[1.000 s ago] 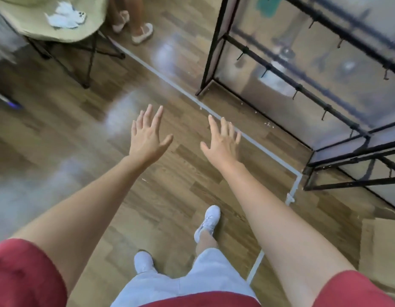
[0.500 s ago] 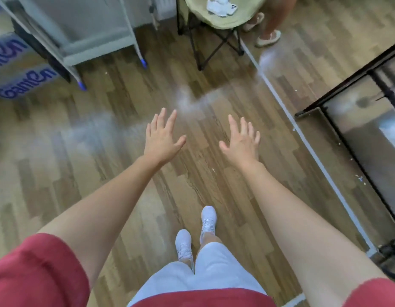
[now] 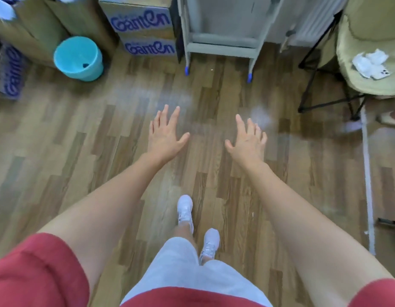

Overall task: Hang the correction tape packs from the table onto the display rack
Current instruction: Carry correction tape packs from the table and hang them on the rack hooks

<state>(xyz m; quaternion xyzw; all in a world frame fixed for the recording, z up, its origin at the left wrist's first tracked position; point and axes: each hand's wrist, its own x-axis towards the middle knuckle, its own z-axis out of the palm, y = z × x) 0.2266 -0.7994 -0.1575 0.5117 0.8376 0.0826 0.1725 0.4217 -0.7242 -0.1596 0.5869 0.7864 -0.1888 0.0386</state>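
Note:
My left hand point(image 3: 165, 134) and my right hand point(image 3: 247, 142) are both stretched out in front of me over the wooden floor, fingers straight and spread, holding nothing. No correction tape pack is in view, and neither the table nor the display rack shows in this frame. My feet in white shoes point(image 3: 185, 209) stand on the floor below the hands.
A turquoise bin point(image 3: 79, 58) stands at the upper left beside stacked cardboard boxes point(image 3: 145, 27). A grey metal stand with blue feet point(image 3: 221, 43) is ahead. A folding chair point(image 3: 369, 63) with a phone and white items is at the right. A white tape line point(image 3: 367, 173) runs along the floor.
The view has swung left, away from the black display rack, which has left the frame. Boxes, bin and grey stand have come into view. Both hands stay empty and spread.

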